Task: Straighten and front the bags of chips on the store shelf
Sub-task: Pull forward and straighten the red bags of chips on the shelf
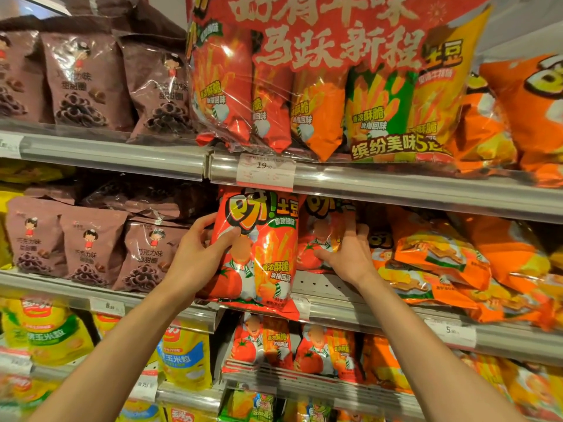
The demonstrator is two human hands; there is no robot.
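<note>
- Red tomato chip bag (259, 251) stands upright at the shelf edge (380, 312), glossy.
- Left hand (199, 254) grips its left side, thumb in front.
- Right hand (347, 254) presses spread fingers on the second red bag (320, 233) behind.

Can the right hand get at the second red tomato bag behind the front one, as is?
Probably yes: the right hand already rests on that second red bag, beside the front red bag gripped by the left hand; nothing blocks it.

Both bare arms are reaching up and forward. The left hand (198, 254) is gripping the red bag (265, 254) at its left edge, thumb across the front. The right hand (347, 254), right of that bag, is lying fingers-up on a second bag (316, 239).
</note>
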